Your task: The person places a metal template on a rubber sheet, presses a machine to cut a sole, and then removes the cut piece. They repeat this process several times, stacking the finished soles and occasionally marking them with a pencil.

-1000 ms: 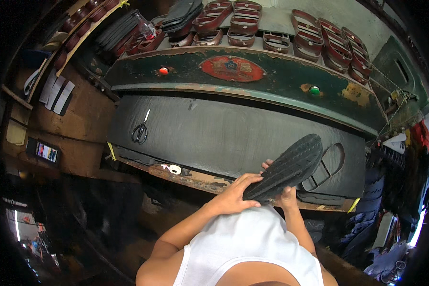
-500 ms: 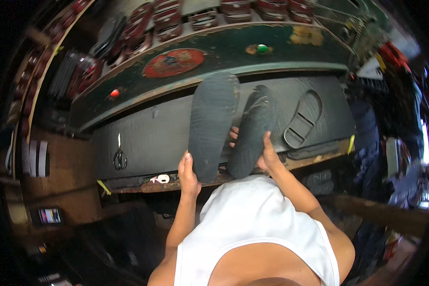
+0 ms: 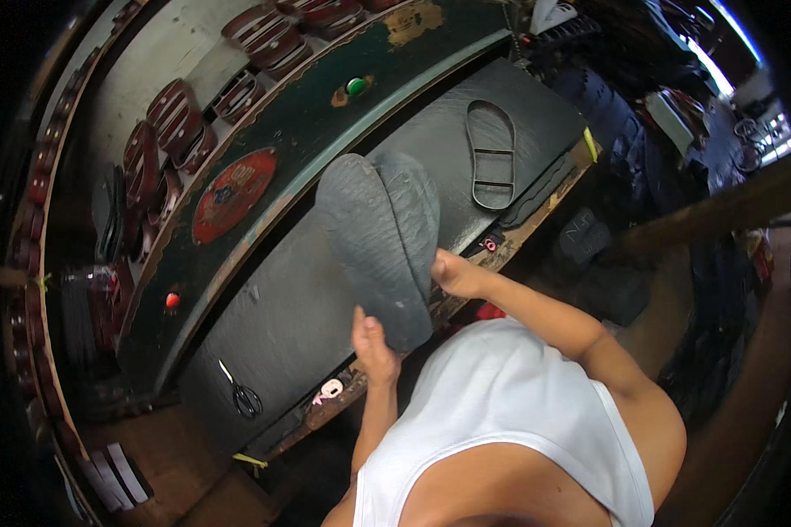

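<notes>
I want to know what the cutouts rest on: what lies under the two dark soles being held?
Under the soles shows a large dark rubber sheet on the bench, held by left hand and right hand. The part beneath them is covered.

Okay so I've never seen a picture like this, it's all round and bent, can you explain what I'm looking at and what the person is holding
The picture comes from a wide fisheye camera worn on a person's head, looking down, so straight edges bend near the rim. The white shape at the bottom is their own vest. Their left hand and right hand hold up two dark rubber soles, laid one against the other. Below them lies a big grey rubber sheet on a workbench; a sole-shaped cutter rests on its far end and scissors near its left end. Behind runs a green machine panel with a red button and a green one.
</notes>
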